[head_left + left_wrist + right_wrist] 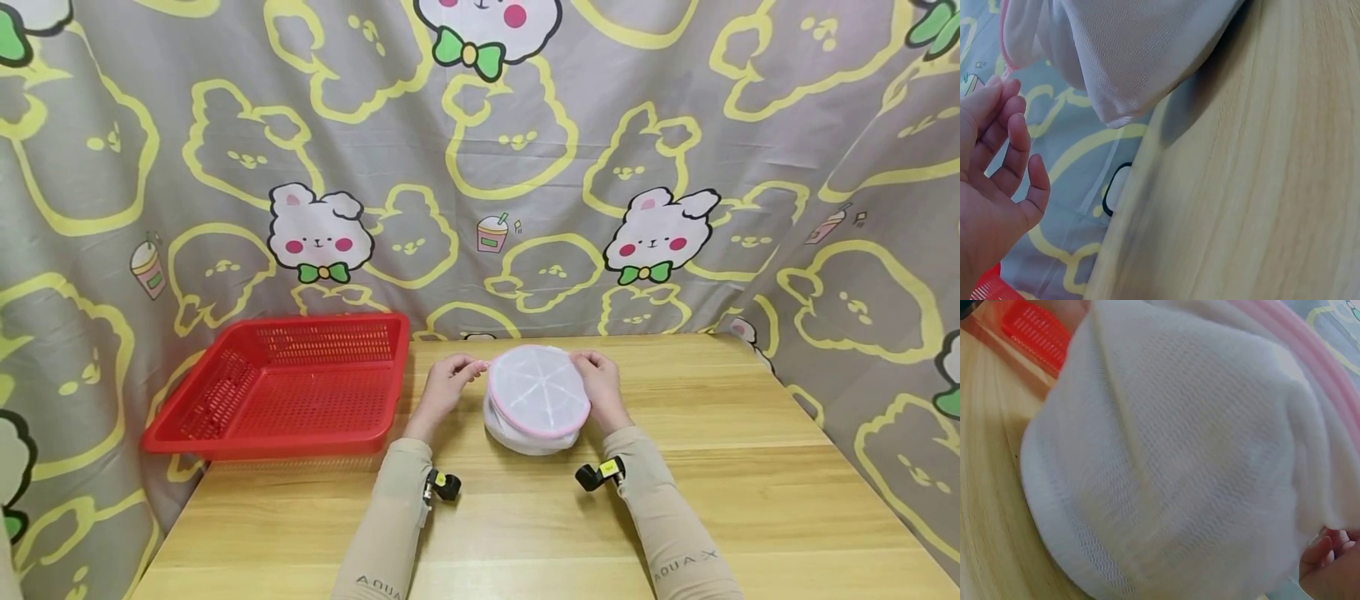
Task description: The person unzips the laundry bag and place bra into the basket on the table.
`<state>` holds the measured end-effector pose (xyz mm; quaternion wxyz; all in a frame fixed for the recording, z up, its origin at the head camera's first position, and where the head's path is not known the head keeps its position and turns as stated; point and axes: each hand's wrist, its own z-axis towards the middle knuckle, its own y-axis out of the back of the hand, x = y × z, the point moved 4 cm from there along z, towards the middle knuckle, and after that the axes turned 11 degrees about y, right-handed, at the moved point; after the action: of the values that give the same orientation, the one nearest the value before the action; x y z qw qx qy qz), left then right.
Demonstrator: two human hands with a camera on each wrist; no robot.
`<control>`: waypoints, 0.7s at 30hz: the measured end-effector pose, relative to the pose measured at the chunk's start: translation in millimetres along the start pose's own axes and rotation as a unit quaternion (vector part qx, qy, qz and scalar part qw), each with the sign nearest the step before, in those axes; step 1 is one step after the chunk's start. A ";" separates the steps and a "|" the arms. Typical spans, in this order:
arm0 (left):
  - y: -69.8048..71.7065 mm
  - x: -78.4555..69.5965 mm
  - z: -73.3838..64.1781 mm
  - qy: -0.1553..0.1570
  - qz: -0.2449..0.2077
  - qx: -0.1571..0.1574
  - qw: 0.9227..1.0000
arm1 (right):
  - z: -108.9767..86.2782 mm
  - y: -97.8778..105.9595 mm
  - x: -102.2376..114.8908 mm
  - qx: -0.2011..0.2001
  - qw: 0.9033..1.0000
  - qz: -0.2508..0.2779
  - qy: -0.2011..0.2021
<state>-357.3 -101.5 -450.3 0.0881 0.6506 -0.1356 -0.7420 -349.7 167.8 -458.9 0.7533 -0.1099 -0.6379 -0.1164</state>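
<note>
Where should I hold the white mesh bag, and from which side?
Probably by the pink rim, pinched from its right side, where the right hand sits, opposite the left hand. The rim has a round outline; the mesh bag below looks soft and creased, likely to fold.

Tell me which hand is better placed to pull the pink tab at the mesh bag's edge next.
The left hand, most likely: its fingertips pinch the pink tab. The right hand grips the opposite side of the mesh bag, so it seems better suited to steadying.
</note>
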 end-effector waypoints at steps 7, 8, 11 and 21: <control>0.7 2.8 0.2 -0.003 -0.002 0.003 1.000 | -1.6 1.7 -0.6 -0.044 0.999 0.021 -0.001; 0.8 2.9 0.3 -0.004 -0.004 0.003 1.000 | -1.7 1.5 -1.1 -0.050 0.998 0.028 -0.004; 1.3 3.4 0.5 -0.005 -0.005 0.000 1.000 | -1.9 0.8 -2.4 -0.057 0.998 0.040 -0.013; -1.1 7.7 0.9 0.012 -0.033 0.026 0.999 | 0.2 7.1 -0.5 0.043 0.997 0.038 -0.054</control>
<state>-359.2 -102.7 -457.8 0.0482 0.6659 -0.1318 -0.7327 -347.7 174.6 -459.5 0.7260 -0.1075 -0.6770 -0.0542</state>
